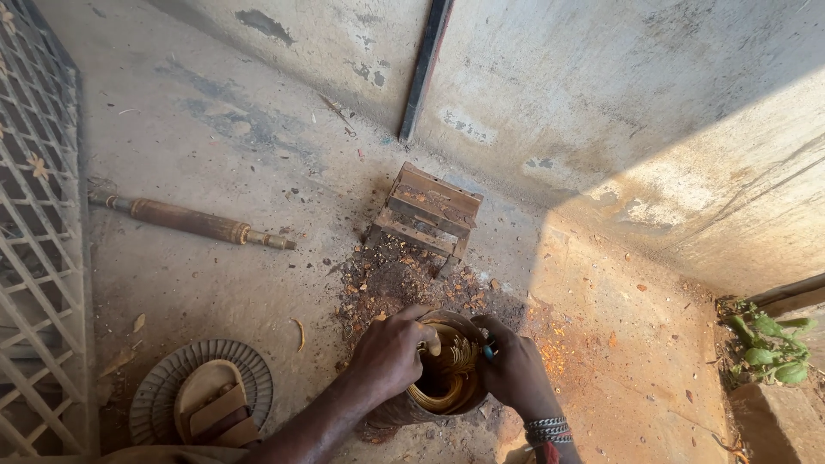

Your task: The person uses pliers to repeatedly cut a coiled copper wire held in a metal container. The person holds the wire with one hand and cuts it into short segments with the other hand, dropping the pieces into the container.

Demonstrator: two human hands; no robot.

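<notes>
The person is crouching over a concrete floor, gripping a round wooden bowl with both hands; the left hand is wrapping around the near left rim, fingers curling over the edge and closed on it; the right hand is clasping the right side, likewise closed on the rim, a banded bracelet sitting at the wrist. The bowl is resting on the floor just in front of the person, tilted so its hollow is facing up towards the camera; pale ridged cuts are showing inside it, so the hollow is looking partly worked, though how deep it goes cannot be told. A patch of wood chips is lying between the bowl and a small wooden stand, which suggests a fair amount of cutting is already done; orange dust is spreading in the sunlit part to the right. A long turned wooden pole is lying well apart on the left, untouched; a sandal is sitting on a round ribbed disc near the left arm; a white lattice screen is standing at the far left; a green plant is growing at the right edge.
</notes>
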